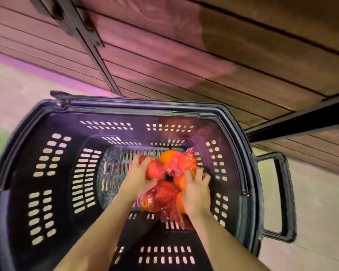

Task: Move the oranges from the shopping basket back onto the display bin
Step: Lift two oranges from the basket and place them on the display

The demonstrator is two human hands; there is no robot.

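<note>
A dark slotted shopping basket (47, 173) fills the lower view. On its floor lies a red mesh bag of oranges (164, 194); several oranges show through and beside the netting. Both my hands reach down into the basket. My left hand (139, 177) grips the left side of the bag, fingers curled over a netted orange. My right hand (196, 190) grips the right side, fingers curled round an orange and the netting. The display bin's top is out of view.
Brown wooden slats (223, 61) of a stand rise just beyond the basket's far rim. A dark metal frame bar (92, 42) crosses them on the left. The basket's handle (282, 196) sticks out to the right over a pale floor.
</note>
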